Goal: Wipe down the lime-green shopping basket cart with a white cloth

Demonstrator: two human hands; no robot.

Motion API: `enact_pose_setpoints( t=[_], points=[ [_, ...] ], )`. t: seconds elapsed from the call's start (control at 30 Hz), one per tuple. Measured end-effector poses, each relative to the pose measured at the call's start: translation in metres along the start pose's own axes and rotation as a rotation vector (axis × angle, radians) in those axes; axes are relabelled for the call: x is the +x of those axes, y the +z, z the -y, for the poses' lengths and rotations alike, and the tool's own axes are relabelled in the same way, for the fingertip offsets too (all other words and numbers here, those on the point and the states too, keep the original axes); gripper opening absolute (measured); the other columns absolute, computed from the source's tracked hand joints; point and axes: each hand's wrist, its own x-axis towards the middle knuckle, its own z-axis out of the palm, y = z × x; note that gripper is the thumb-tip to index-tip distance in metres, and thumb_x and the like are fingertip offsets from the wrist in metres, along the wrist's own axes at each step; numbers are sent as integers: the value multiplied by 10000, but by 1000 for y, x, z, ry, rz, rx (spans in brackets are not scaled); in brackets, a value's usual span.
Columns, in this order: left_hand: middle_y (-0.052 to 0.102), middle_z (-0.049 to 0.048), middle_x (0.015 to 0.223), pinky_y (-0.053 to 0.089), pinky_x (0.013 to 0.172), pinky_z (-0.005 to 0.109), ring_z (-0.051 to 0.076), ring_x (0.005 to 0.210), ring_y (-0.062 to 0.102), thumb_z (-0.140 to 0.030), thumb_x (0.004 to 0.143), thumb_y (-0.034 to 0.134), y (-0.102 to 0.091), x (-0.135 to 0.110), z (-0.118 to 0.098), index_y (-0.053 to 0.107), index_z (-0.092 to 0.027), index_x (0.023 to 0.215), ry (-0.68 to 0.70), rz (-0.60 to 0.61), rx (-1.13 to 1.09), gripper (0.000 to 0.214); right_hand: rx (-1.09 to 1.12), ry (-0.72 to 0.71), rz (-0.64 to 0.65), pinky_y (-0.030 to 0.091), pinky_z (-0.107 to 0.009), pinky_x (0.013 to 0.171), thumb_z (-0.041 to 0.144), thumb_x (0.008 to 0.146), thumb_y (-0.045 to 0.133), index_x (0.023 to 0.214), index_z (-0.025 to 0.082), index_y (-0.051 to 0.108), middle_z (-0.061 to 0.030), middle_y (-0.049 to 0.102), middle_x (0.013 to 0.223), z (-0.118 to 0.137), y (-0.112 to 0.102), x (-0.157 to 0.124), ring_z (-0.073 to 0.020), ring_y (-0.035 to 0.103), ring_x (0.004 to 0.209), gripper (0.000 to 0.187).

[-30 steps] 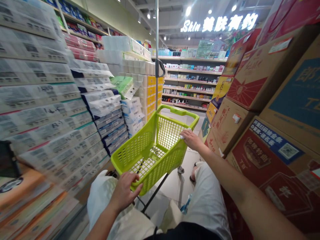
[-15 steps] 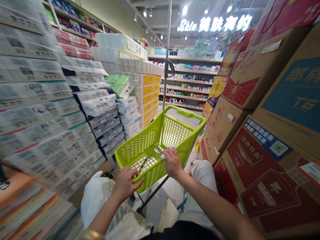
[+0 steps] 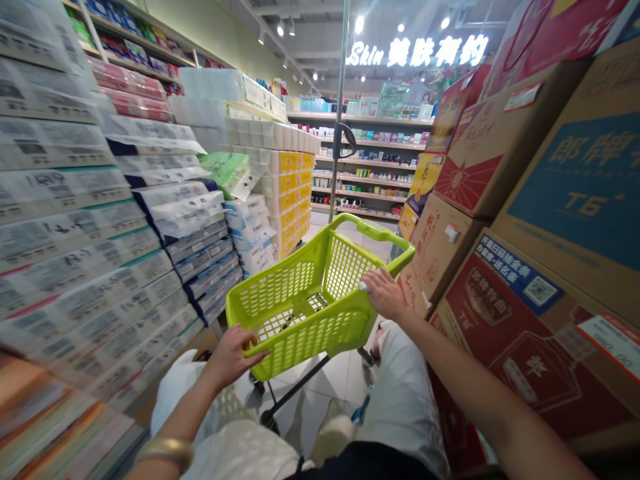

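A lime green plastic shopping basket (image 3: 300, 313) on a wheeled frame stands in front of me in a narrow aisle, with nothing lying in it. My left hand (image 3: 231, 353) grips the basket's near rim, thumb over the edge. My right hand (image 3: 383, 292) is closed on a small white thing, perhaps a cloth or tissue, pressed against the basket's right rim. A grey pole (image 3: 340, 113) with a dark handle rises from the far side of the basket.
Stacked tissue packs (image 3: 100, 233) wall the left side. Tall piles of cardboard boxes (image 3: 525, 220) crowd the right, close to my right arm. Shelves of small goods (image 3: 380, 173) stand at the aisle's end under a lit sign. Pale floor tiles (image 3: 345, 373) show beneath the basket.
My right hand went from the basket's right rim into the basket near its floor, then came back to the right rim. The left hand kept its grip on the near rim.
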Motion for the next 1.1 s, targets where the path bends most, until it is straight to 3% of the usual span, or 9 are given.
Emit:
enact_pose_setpoints(
  t=[0.13, 0.23, 0.43, 0.57, 0.67, 0.8, 0.93, 1.0, 1.1],
  points=[
    [628, -11, 602, 455, 953, 411, 170, 650, 577, -655, 713, 609, -3, 8, 12, 643, -223, 671, -16, 41, -11, 435, -94, 202, -164, 245, -487, 1178, 158, 889, 447, 1133, 153, 619, -116, 676, 1187, -41, -20, -2, -258, 559, 1212, 298],
    [653, 9, 619, 471, 915, 407, 186, 661, 596, -668, 713, 588, -7, 13, 17, 655, -223, 666, -25, 60, 17, 453, -110, 328, -270, 248, -512, 1169, 132, 877, 435, 1137, 142, 615, -127, 664, 1215, -34, -16, -2, -280, 499, 1292, 317],
    [716, 35, 716, 457, 954, 437, 237, 770, 648, -585, 692, 643, -15, 16, 8, 700, -247, 766, -12, 146, 108, 351, 83, 203, -130, 204, -500, 1200, 109, 844, 492, 1177, 163, 592, -123, 622, 1291, 64, 29, 3, -274, 377, 1409, 352],
    [730, 87, 984, 384, 1056, 513, 292, 989, 650, -392, 688, 649, -5, 14, -26, 691, -228, 1007, -42, 54, 204, 361, 214, 148, -70, 139, -515, 1212, 113, 834, 536, 1193, 196, 578, -104, 639, 1240, 142, 57, 11, -270, 414, 1381, 371],
    [716, 97, 1064, 383, 1063, 508, 282, 1026, 643, -333, 758, 591, 10, 12, -58, 644, -215, 1123, -24, 17, 191, 388, 241, 41, -55, 79, -525, 1216, 130, 854, 536, 1241, 236, 554, -78, 639, 1231, 169, 62, 13, -259, 429, 1365, 401],
    [718, 112, 1032, 475, 936, 454, 291, 983, 655, -303, 798, 551, 21, 7, -74, 626, -186, 1117, -61, -14, 215, 348, 197, 20, -47, 61, -504, 1222, 115, 853, 536, 1146, 251, 595, -58, 669, 1149, 138, 44, 11, -239, 478, 1313, 329],
    [713, 104, 1041, 506, 824, 383, 270, 938, 667, -286, 820, 519, 20, 4, -72, 606, -182, 1126, -72, 5, 225, 335, 116, 192, -98, 121, -509, 1215, 85, 821, 538, 1078, 223, 624, -83, 677, 1142, 90, 27, 7, -266, 501, 1282, 305],
    [714, 93, 1014, 501, 811, 368, 259, 921, 666, -276, 820, 517, 21, 3, -74, 597, -194, 1125, -78, -11, 237, 326, 115, 254, -126, 166, -515, 1206, 67, 813, 517, 1112, 202, 620, -105, 663, 1191, 93, 29, 5, -276, 490, 1297, 344],
    [707, 78, 969, 488, 803, 357, 253, 916, 658, -263, 810, 526, 25, 3, -82, 578, -211, 1128, -71, -24, 246, 326, 201, 186, -154, 245, -498, 1187, 74, 811, 499, 1189, 188, 597, -118, 634, 1266, 141, 47, 2, -273, 475, 1322, 407]
  ],
)
